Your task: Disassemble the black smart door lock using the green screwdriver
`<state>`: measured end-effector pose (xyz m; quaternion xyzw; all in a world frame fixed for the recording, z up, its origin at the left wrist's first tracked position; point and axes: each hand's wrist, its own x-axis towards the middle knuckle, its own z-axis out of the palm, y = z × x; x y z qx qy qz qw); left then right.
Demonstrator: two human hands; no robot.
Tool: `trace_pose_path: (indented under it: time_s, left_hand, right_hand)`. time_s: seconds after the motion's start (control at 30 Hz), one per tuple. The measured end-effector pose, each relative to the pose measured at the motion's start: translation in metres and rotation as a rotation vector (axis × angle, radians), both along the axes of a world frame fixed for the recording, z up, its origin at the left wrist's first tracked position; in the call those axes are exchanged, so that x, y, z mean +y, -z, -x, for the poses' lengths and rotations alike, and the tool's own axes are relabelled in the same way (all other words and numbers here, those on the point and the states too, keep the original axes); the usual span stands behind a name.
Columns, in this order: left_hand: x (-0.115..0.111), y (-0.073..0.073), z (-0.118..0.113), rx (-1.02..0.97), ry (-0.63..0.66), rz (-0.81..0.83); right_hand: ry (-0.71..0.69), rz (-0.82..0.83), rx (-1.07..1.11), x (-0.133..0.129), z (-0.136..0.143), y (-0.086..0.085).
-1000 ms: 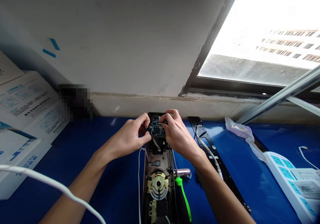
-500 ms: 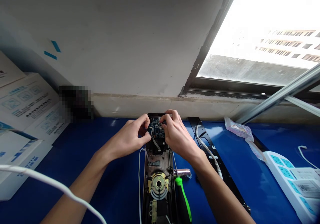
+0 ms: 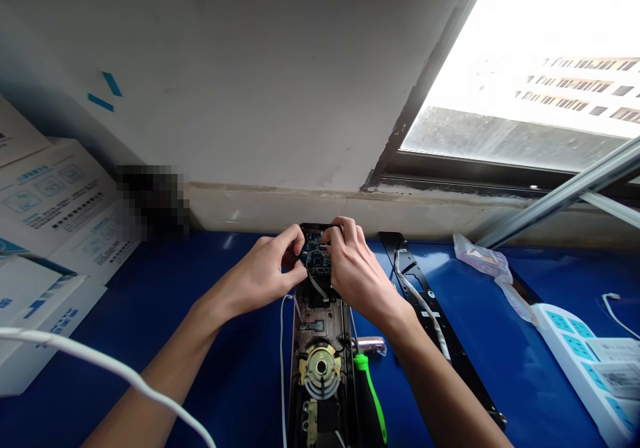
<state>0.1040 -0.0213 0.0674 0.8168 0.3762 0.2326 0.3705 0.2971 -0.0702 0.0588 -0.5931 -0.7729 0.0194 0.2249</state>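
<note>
A long dark device housing (image 3: 313, 315) lies lengthwise on the blue table, with a round brass-coloured part (image 3: 321, 367) in its middle. At its far end is a dark circuit board (image 3: 317, 260) with a thin cable running from it. My left hand (image 3: 273, 265) is at the board's left edge, thumb and forefinger curled close together; what they hold, if anything, is too small to tell. My right hand (image 3: 356, 265) rests over the board's right side, its fingers bent onto the upper part and their tips partly hidden.
A green and black screwdriver (image 3: 369, 395) lies right of the housing, near a pinkish wrapped cylinder (image 3: 371, 346). Further right are a black plate (image 3: 440, 321) with a cable, a plastic bag (image 3: 483, 258) and a power strip (image 3: 575, 361). White boxes (image 3: 55, 195) stand left.
The view has shifted slightly, moving the scene a little to the right. Both hands stay at the circuit board, with barely any change in their fingers.
</note>
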Motion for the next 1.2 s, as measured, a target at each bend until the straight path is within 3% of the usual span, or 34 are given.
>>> trace_pose_path:
  time_s: [1.2]
  left_hand:
    - [-0.0016, 0.0000, -0.0019, -0.025, -0.006, 0.028]
  right_hand:
    - [0.079, 0.011, 0.010, 0.0095, 0.0030, 0.0054]
